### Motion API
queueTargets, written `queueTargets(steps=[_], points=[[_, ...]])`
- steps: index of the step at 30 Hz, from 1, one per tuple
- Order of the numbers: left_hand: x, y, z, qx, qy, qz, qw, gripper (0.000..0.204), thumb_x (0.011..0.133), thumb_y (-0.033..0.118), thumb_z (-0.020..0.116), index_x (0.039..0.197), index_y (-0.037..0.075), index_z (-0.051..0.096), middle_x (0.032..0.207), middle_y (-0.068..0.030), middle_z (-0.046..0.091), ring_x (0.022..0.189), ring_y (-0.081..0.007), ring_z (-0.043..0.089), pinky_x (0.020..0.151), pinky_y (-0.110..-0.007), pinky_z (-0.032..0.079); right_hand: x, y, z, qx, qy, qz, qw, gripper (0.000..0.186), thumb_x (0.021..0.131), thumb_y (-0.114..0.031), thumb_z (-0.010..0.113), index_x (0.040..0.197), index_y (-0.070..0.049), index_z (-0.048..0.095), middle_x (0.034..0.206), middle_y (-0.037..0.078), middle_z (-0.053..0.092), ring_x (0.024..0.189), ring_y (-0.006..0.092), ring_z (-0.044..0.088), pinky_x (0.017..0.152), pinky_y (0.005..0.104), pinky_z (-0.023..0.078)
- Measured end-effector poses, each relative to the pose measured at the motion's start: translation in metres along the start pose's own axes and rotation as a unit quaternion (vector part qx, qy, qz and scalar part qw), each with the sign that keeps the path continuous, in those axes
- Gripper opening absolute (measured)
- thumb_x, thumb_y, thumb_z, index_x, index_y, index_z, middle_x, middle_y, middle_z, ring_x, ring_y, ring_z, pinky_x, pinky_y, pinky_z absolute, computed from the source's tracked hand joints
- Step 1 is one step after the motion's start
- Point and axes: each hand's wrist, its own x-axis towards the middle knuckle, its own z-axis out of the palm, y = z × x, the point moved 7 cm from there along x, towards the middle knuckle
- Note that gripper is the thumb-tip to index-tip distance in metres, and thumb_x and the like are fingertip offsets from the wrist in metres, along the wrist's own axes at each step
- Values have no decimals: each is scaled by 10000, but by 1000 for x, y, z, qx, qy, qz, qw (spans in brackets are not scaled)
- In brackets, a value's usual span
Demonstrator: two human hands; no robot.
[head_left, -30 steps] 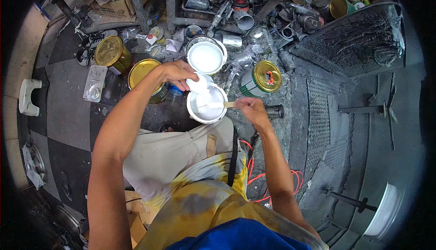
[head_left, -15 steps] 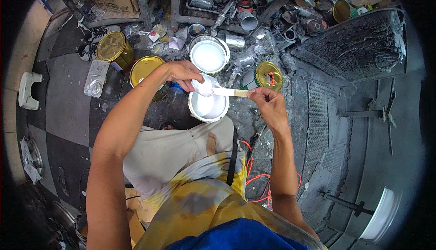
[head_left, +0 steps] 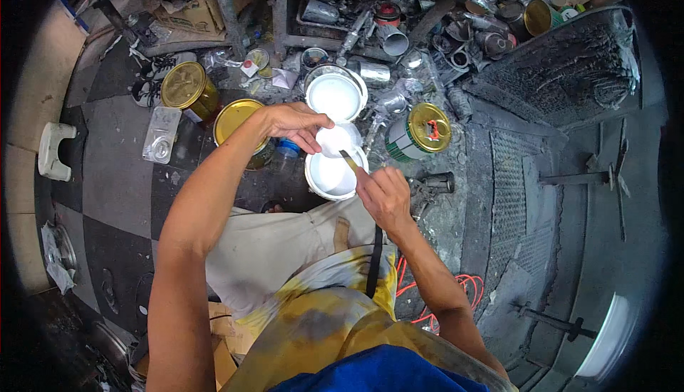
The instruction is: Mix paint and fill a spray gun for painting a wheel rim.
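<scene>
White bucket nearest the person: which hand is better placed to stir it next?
Probably the right hand: it grips the stick over the bucket, while the left hand holds the white cup.

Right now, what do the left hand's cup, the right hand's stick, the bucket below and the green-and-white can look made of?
Cup: probably thin plastic; whitish, partly see-through side.
Stick: likely wood, matte; tan and flat, but small in view.
Bucket: probably plastic; smooth, uniform white edge.
Can: likely painted metal; shiny gold lid.
</scene>
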Motion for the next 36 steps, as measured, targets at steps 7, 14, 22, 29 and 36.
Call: queueTargets(steps=[7, 14, 22, 29, 36], points=[[3, -8, -10, 11, 7, -12, 1000, 644, 918, 384, 722, 1266, -126, 541, 1157, -240, 607, 965, -316, 702, 876, -405, 617, -19, 1, -14, 24, -76, -42, 996, 291, 710, -5, 793, 984, -42, 702, 759, 32, 456, 722, 224, 498, 628, 370, 385], [1, -8, -15, 66, 36, -22, 997, 606, 901, 391, 740, 1280, -53, 575, 1175, -208, 603, 952, -289, 711, 871, -384, 616, -29, 39, 7, -13, -52, 130, 990, 141, 753, -86, 771, 870, -63, 696, 780, 54, 541, 806, 254, 535, 690, 394, 390], [6, -8, -14, 78, 32, -14, 996, 558, 915, 365, 733, 1266, -45, 590, 1191, -190, 611, 931, -273, 719, 845, -373, 623, -48, 59, 123, -106, -200, 188, 956, 111, 763, -186, 712, 740, -78, 721, 839, 89, 672, 941, 278, 575, 821, 441, 385], [2, -9, -20, 89, 56, -11, 994, 561, 920, 352, 730, 1282, -49, 580, 1220, -192, 600, 934, -273, 720, 833, -380, 626, -91, 118, 93, 166, -143, 422, 880, 214, 849, -217, 686, 884, -18, 758, 737, 107, 721, 657, 209, 666, 611, 358, 478], [4, -13, -16, 84, 41, -21, 995, 596, 928, 362, 718, 1325, -51, 552, 1317, -231, 552, 974, -305, 715, 854, -401, 620, -36, 98, 2, 340, -30, 508, 791, 174, 920, -175, 709, 883, -8, 744, 712, -96, 559, 635, 16, 400, 546, 233, 286]])
